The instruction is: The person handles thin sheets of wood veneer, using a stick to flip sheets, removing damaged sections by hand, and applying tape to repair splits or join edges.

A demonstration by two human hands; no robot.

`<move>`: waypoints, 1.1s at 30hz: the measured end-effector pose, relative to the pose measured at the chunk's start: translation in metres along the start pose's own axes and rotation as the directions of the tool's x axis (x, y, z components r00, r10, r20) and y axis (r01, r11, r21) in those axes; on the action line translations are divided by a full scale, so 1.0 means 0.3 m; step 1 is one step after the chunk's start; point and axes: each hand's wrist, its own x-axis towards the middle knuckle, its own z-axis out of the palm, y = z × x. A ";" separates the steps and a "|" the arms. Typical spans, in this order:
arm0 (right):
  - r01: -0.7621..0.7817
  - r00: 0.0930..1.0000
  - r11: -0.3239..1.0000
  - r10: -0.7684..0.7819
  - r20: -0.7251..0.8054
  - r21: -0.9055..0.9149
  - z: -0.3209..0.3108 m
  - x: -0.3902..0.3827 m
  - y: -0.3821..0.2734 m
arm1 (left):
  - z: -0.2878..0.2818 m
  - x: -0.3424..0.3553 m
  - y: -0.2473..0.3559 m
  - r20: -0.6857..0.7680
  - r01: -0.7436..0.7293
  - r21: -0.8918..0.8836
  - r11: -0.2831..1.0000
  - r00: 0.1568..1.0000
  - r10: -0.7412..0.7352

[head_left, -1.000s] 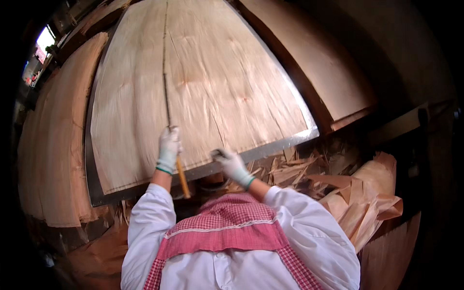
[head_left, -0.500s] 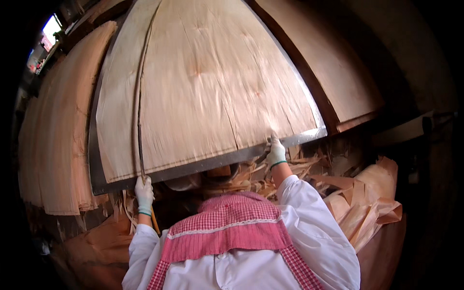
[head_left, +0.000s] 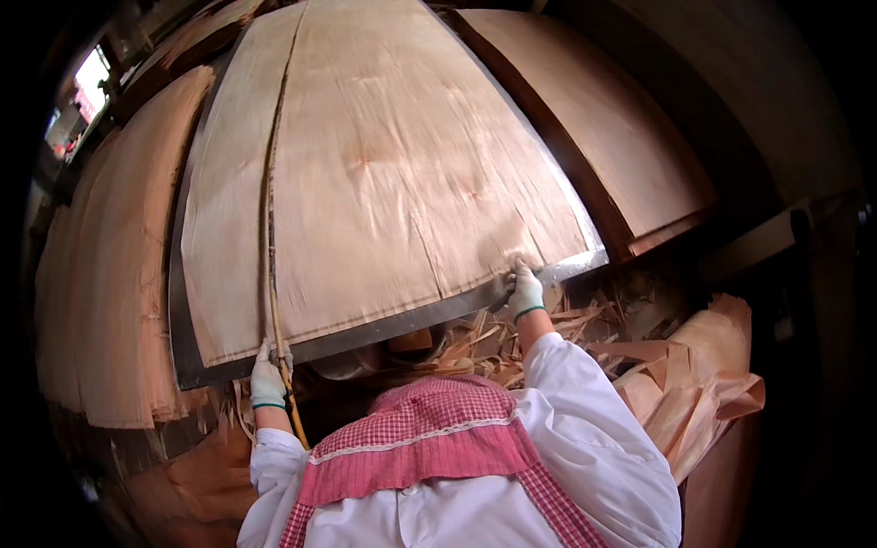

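A large pale wood veneer sheet point(head_left: 393, 183) lies on a dark metal plate point(head_left: 402, 318), whose edge shows along the near side. Lengthwise over the left part of the veneer runs a long thin stick point(head_left: 272, 247). My left hand point(head_left: 269, 376), in a white glove with a green cuff, is closed around the stick at the plate's near edge, and its lower end extends toward me past the hand. My right hand point(head_left: 525, 290), gloved alike, pinches the near right edge of the veneer, thumb on top; its fingers underneath are hidden.
A thick veneer stack point(head_left: 123, 265) stands on the left, and another veneer stack point(head_left: 603, 119) lies to the right beyond a dark gap. Torn veneer scraps point(head_left: 498, 352) litter the space below the plate. Crumpled veneer sheets point(head_left: 694, 393) lie at lower right.
My left hand and the plate's near left corner appear slightly lower in view. More of the stick's yellowish lower part shows beside my left hand. My right hand keeps its pinch, with a shadow around it.
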 end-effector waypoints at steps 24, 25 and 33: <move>0.293 0.920 0.895 -0.359 -0.154 -0.337 -0.116 0.137 0.060 | -0.003 0.161 -0.166 -0.321 -0.205 0.259 0.944 0.903 0.285; 0.288 0.925 0.901 -0.350 -0.150 -0.326 -0.126 0.172 0.054 | 0.023 0.162 -0.157 -0.314 -0.197 0.265 0.944 0.908 0.277; 0.169 0.806 0.663 -0.519 -0.285 -0.729 -0.033 0.153 -0.007 | 0.040 0.223 -0.159 -0.283 -0.184 0.266 0.946 0.923 0.259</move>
